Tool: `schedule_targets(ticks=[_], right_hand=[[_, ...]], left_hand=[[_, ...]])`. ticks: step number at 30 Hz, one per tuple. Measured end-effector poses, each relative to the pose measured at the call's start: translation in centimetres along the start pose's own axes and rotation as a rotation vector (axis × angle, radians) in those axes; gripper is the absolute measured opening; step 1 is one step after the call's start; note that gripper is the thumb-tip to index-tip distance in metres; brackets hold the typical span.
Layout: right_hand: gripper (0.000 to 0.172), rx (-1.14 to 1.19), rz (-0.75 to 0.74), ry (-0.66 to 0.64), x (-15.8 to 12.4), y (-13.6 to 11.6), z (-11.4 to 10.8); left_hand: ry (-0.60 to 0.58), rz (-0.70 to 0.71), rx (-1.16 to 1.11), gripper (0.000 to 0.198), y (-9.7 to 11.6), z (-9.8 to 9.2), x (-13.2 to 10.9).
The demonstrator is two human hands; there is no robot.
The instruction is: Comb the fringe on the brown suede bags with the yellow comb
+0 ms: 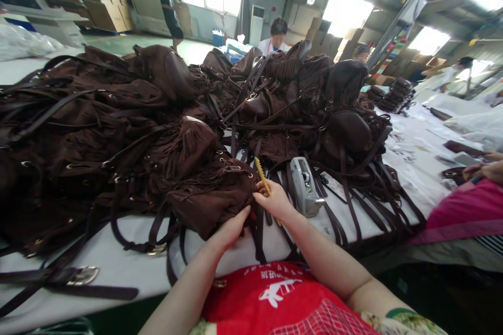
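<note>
A dark brown fringed bag (212,196) with metal eyelets lies on its side in front of me. My left hand (236,225) grips its near right edge, thumb visible and the other fingers hidden beneath the fabric. Closed around a slim yellow stick with a notched edge (261,172), my right hand (273,201) is beside the bag's right corner, its fingertips close to the fabric. The stick points up and away from me. A grey tape dispenser (304,186) stands just right of that hand, with dark straps on both sides of it.
More brown bags (98,110) are heaped across the white table (153,272). Scissors (324,180) lie beyond the dispenser. A belt with a buckle (70,276) lies at left. A co-worker's pink sleeve (463,209) is at right; other people are behind the heap.
</note>
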State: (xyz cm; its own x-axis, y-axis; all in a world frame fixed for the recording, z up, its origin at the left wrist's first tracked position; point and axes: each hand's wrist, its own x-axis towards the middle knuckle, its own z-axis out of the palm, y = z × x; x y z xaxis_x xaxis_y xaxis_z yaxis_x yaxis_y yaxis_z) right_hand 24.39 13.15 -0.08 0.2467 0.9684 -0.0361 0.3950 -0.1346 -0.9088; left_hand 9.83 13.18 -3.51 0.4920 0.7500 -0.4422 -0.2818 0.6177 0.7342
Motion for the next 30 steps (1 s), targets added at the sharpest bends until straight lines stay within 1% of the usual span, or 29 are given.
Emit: schedule_targets(ticks=[1,3,5,8,10,11,13,16,17,18,20,21,22,23,24,26,28,30], right_hand=[[0.015,0.021,0.005,0.009,-0.1,-0.1,-0.1],[0.017,0.055,0.029,-0.003,-0.6,-0.4,-0.3],[0.018,0.101,0.048,-0.058,-1.5,-0.6,-0.1],[0.017,0.108,-0.005,-0.152,-3.5,-0.9,0.7],[0.013,0.024,-0.089,-0.15,-4.8,-0.8,1.4],[0.01,-0.035,-0.128,-0.132,-5.4,-0.8,1.6],[0.004,-0.139,-0.178,-0.115,-6.4,-0.7,1.6],[0.004,-0.251,-0.234,-0.189,-7.3,-1.1,0.3],[0.008,-0.277,-0.273,-0.197,-7.5,-1.4,-0.5],[0.019,-0.295,-0.319,-0.189,-7.5,-1.8,-1.3],[0.049,-0.308,-0.394,-0.12,-7.4,-2.3,-3.0],[0.061,-0.313,-0.414,-0.071,-7.1,-2.5,-3.7],[0.065,-0.324,-0.42,-0.032,-6.7,-2.6,-4.3],[0.061,-0.346,-0.413,0.004,-6.2,-2.5,-4.7],[0.053,-0.38,-0.4,0.041,-5.6,-2.3,-4.9],[0.041,-0.479,-0.376,0.103,-4.5,-1.5,-4.7],[0.036,-0.583,-0.393,0.144,-3.5,-0.5,-4.2],[0.034,-0.665,-0.463,0.13,-2.9,0.5,-3.6]], left_hand=[[-0.001,0.007,-0.031,0.008,0.2,0.1,-0.1],[-0.019,0.002,-0.148,0.017,0.8,0.6,-0.1],[-0.035,-0.023,-0.291,0.025,1.5,1.3,0.2],[-0.064,-0.149,-0.347,0.027,2.1,2.2,1.0],[-0.131,-0.251,-0.341,0.026,2.2,2.3,1.5],[-0.164,-0.278,-0.352,0.025,2.1,2.3,1.7],[-0.199,-0.279,-0.4,0.02,2.0,2.1,1.9],[-0.225,-0.237,-0.475,0.016,2.0,1.7,1.8],[-0.242,-0.225,-0.493,0.016,2.1,1.7,1.7],[-0.254,-0.214,-0.5,0.015,2.2,1.6,1.6],[-0.258,-0.196,-0.486,0.013,2.4,1.6,1.4],[-0.253,-0.191,-0.472,0.013,2.5,1.6,1.3],[-0.252,-0.182,-0.463,0.014,2.5,1.6,1.2],[-0.257,-0.173,-0.465,0.015,2.5,1.7,1.2],[-0.269,-0.165,-0.48,0.016,2.6,1.7,1.1],[-0.283,-0.159,-0.516,0.017,2.6,1.9,0.9],[-0.264,-0.168,-0.536,0.017,2.7,1.9,0.6],[-0.284,-0.188,-0.547,0.018,2.9,1.9,0.4]])
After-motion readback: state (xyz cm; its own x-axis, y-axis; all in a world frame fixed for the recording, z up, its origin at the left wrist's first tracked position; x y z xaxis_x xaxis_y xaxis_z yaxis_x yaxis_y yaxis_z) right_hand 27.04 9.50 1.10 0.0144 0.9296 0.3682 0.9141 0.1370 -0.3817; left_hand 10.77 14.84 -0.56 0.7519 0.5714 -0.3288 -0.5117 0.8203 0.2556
